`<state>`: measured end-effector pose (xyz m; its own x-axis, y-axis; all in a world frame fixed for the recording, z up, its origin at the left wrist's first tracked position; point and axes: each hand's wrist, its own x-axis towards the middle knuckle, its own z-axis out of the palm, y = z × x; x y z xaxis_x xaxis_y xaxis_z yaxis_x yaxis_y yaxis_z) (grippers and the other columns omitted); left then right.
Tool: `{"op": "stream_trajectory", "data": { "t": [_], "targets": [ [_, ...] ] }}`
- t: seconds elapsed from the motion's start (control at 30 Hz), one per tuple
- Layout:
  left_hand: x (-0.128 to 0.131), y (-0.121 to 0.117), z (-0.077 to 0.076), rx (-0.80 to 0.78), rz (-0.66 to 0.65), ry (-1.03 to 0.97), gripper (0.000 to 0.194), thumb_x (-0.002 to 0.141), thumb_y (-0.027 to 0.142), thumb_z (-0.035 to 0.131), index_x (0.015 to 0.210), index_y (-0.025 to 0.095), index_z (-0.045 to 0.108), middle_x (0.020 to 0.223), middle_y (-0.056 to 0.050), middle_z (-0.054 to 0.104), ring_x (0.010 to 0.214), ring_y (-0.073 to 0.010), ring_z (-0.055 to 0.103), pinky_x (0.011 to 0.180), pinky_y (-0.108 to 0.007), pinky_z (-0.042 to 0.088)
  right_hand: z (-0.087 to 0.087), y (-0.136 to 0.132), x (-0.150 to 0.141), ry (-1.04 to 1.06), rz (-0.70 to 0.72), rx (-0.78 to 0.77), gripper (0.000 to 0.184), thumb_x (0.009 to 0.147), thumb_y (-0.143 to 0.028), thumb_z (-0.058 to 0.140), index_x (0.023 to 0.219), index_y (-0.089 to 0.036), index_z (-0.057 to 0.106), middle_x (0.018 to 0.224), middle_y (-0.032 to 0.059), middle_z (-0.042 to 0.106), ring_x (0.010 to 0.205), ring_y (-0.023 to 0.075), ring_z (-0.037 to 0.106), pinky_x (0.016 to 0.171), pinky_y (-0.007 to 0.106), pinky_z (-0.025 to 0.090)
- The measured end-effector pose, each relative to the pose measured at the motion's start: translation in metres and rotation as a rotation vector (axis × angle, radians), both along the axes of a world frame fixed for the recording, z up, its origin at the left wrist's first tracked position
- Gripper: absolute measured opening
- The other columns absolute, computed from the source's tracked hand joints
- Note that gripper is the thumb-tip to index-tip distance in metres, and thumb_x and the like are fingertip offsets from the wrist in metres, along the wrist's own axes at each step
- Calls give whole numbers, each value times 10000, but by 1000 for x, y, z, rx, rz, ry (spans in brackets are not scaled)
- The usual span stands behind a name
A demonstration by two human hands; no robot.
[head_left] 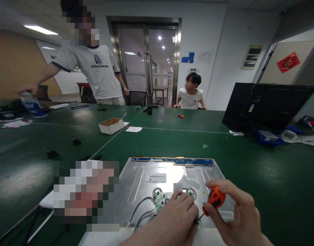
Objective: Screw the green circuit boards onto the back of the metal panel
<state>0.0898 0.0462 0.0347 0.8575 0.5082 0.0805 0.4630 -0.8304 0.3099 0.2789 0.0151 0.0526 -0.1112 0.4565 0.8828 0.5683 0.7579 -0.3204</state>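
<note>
A flat metal display panel [136,191] lies on the green table before me, with a long blue circuit strip [157,160] along its far edge. My right hand [239,205] pinches the orange and black handle of a screwdriver [216,197] between thumb and fingers. Its dark shaft slants down to the left, toward the fingers of my left hand [181,208]. That hand is curled over the panel and partly covers a green circuit board [160,200]; its fingertips are hidden. Dark cables [141,212] run from the board's left side.
A small open box [111,125] and white paper [133,129] lie farther back. Another screwdriver [181,116] rests near the far edge. A black monitor [264,107] stands right, by a blue tray [268,136]. One person [95,71] holds a bottle [35,106]; another [190,97] sits across.
</note>
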Motion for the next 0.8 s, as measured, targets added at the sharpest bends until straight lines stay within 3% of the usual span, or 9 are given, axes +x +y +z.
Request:
{"op": "stream_trajectory", "data": {
  "t": [0.13,0.3,0.47,0.67,0.8],
  "targets": [
    [-1,0,0,10,2,-9,189,891,193,531,1079,184,546,1099,-72,633,1041,-255,571,1025,-440,375,-1,0,0,-39,23,17,512,828,-110,658,1287,-187,443,1082,130,704,981,253,706,737,385,614],
    [-1,0,-3,12,-8,2,279,888,190,532,1166,190,520,1150,-90,627,1079,-268,562,1031,-445,363,9,-1,-2,-78,-70,68,391,851,-90,590,1228,-171,524,1098,124,691,1010,226,694,801,355,591],
    [-1,-1,-5,31,4,-8,246,857,195,570,1099,184,530,1132,-76,624,1051,-253,565,1040,-429,354,12,-1,-2,-99,-28,76,421,847,-56,541,1259,-143,523,1107,122,695,1065,210,677,857,329,580],
    [-1,-1,-3,26,-3,1,187,854,185,558,1040,183,544,1071,-67,635,1011,-250,576,1015,-427,375,3,0,0,-11,10,25,452,819,-109,659,1230,-189,489,1023,100,716,915,224,716,736,349,612],
    [-1,0,-4,39,-3,3,141,880,187,534,1020,184,542,1066,-68,636,1006,-247,579,1009,-428,381,0,0,0,-27,-26,6,460,836,-137,652,1260,-184,481,1051,114,715,944,238,712,763,380,606]
  ]
}}
